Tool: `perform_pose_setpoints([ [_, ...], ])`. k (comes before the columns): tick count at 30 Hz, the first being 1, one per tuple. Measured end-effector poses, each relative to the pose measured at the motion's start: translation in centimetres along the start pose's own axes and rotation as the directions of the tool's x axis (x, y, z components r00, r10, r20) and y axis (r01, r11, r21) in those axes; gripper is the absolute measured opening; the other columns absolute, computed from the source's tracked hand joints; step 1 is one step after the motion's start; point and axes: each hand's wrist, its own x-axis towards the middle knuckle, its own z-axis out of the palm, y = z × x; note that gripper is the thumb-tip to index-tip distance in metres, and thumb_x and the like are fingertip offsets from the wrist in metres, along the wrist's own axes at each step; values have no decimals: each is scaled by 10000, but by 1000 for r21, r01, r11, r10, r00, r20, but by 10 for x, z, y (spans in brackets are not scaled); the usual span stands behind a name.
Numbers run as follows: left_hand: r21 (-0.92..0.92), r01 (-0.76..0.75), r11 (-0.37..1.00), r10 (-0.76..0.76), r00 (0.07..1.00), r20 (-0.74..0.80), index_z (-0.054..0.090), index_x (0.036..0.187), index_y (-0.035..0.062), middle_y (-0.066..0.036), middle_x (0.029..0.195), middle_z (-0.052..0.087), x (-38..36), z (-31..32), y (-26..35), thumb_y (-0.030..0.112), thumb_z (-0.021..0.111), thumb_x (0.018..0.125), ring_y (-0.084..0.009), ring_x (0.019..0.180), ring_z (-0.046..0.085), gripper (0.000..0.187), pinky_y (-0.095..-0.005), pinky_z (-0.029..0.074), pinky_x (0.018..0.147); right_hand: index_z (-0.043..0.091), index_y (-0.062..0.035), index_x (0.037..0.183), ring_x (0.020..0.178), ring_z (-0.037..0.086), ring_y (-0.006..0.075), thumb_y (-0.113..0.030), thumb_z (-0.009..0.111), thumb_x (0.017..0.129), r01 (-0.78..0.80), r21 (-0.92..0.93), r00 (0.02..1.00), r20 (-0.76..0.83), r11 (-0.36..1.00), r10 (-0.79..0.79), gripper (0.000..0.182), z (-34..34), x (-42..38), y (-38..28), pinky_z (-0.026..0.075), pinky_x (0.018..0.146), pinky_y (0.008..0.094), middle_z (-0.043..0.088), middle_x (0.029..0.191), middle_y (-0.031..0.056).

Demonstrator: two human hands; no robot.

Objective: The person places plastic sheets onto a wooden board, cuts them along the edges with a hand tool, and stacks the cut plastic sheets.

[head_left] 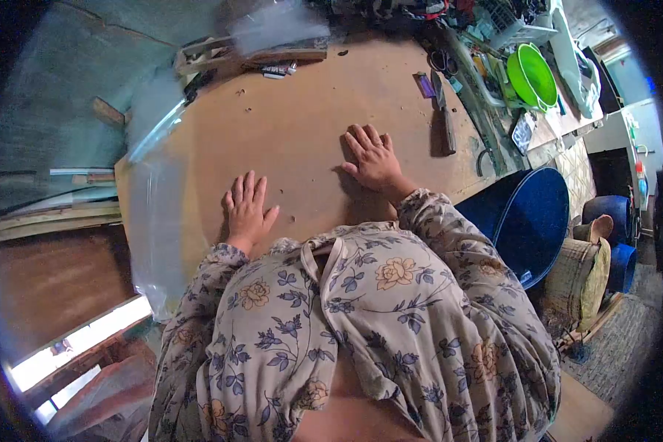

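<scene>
Both of my hands rest palm down on a tan wooden board [287,132]. My left hand [248,211] lies near the board's front edge with its fingers spread, holding nothing. Farther forward and to the right, my right hand [373,160] is also spread flat and empty. A knife [443,114] with a dark handle lies to the right of my right hand, with a small purple item [424,85] beside its blade. Floral sleeves cover both arms down to the wrists.
Clear plastic sheeting [158,214] covers the board's left side. A small tube [278,71] lies at the back. To the right are a large blue barrel [532,225], a bright green basin [532,76] and a woven sack [571,280]. Clutter lines the back edge.
</scene>
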Motion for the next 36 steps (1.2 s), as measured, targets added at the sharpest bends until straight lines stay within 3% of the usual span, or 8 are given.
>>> perform_pose_setpoints([
  [16,-13,84,996,-82,993,79,317,1306,80,-158,1381,220,-19,-22,19,366,555,721,-354,1268,183,693,-512,139,991,409,-204,1257,1274,230,271,-460,435,825,-235,10,971,-34,972,235,502,1,71,58,176,984,590,284,1364,90],
  [19,-14,86,996,-84,993,87,321,1304,78,-159,1380,221,-22,-23,19,365,554,719,-352,1265,187,692,-508,143,991,413,-167,1242,1178,394,252,-422,467,824,-176,-121,971,-186,977,152,492,-1,69,63,295,950,526,434,1253,94],
  [22,-15,83,996,-81,992,94,320,1304,77,-157,1381,221,-18,-22,13,362,555,721,-352,1262,192,691,-506,146,990,441,-121,1200,964,561,249,-288,561,800,-417,396,901,59,818,431,450,-15,65,70,437,827,411,587,1039,72],
  [24,2,56,998,-56,997,54,315,1307,78,-155,1384,217,-20,-16,5,354,559,720,-351,1262,193,693,-505,145,991,489,-89,1123,783,613,255,-131,607,772,6,759,816,-380,651,435,372,-8,52,74,484,691,334,633,857,60],
  [26,0,53,999,-52,996,66,311,1309,81,-153,1385,215,-23,-18,1,351,560,718,-352,1262,192,696,-504,145,991,546,-69,1008,773,608,237,-23,617,731,139,925,821,-308,355,481,290,-24,32,63,484,699,320,627,846,65],
  [29,4,43,999,-43,996,81,305,1314,87,-147,1388,210,-19,-19,-10,347,564,715,-352,1264,188,702,-506,146,991,579,-64,838,844,591,275,-16,595,701,209,492,839,-534,845,103,146,-54,0,50,483,732,325,616,873,65],
  [32,-8,55,998,-54,992,116,303,1318,99,-138,1393,213,-11,-21,-4,349,571,713,-350,1277,172,708,-515,140,993,586,-62,787,910,578,279,-18,582,680,418,245,811,-535,875,-237,116,-42,-17,67,488,738,331,619,878,52],
  [36,-35,113,993,-115,992,-46,359,1291,111,-136,1383,250,9,-21,-20,336,567,720,-341,1264,223,649,-519,149,987,599,-52,775,1065,489,314,-19,541,665,399,279,873,-406,874,-269,129,-11,-14,53,440,851,371,583,1033,74],
])
